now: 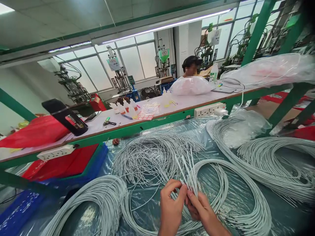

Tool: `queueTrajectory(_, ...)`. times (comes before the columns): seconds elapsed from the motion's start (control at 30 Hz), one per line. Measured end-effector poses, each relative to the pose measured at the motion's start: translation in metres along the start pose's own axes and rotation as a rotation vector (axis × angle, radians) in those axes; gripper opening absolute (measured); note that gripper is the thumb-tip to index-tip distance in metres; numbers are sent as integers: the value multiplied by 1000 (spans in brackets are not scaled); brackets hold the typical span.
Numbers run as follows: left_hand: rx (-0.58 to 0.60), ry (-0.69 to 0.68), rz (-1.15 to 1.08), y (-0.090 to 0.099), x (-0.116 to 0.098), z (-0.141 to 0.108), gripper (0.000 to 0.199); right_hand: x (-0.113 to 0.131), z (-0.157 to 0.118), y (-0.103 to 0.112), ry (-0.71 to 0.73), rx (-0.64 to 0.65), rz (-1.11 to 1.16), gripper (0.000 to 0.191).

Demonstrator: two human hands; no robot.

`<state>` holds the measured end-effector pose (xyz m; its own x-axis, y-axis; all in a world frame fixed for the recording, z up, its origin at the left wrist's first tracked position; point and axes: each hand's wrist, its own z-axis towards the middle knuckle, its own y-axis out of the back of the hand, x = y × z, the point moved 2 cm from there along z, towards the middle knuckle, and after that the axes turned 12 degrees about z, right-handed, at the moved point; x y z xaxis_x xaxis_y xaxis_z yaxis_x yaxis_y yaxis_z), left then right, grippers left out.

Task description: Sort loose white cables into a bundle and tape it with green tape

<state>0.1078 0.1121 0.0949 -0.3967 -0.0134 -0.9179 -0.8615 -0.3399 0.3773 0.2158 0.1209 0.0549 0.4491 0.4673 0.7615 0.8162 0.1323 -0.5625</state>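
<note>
- Left hand [173, 204]: thumb and forefinger meeting in a narrow pinch at the left side of the cable ends [193, 178].
- Right hand [201, 206]: fingers curled snugly round the lower part of the same strands.
- Cable ends: right of the loose cable pile [145, 159] and nearer the viewer; long axis running up and away from both hands, tips fanned and mostly leaning left; right hand round the base, left hand touching the edge.
- Left coil [108, 193]: nearer than the pile, to its left.
- Right coil [258, 200]: to the pile's right, on the film-covered tabletop [238, 193].
- Socket strip [208, 110]: beyond the pile, rightward, along the green shelf edge [159, 121].
</note>
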Motion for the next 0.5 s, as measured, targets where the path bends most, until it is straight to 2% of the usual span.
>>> queueTrajectory(0.1, -81, 54, -41, -4, 9, -3, 33, -2, -2, -4, 26, 42, -103, 57)
queueTrajectory(0.2, -194, 128, -137, -1, 19, -3, 36, 5, 8, -3, 96, 60, -134, 53)
queueTrajectory(0.33, -366, 232, -521, 13, 27, 4, 42, 23, 20, 4, 198, 110, -89, 48)
queueTrajectory(0.4, -365, 319, -722, 18, 26, 9, 46, 23, 18, 6, 120, 158, -45, 48)
queueTrajectory(0.5, -240, 414, -846, 17, 19, 15, 52, 7, 6, 7, -63, 167, -6, 56)
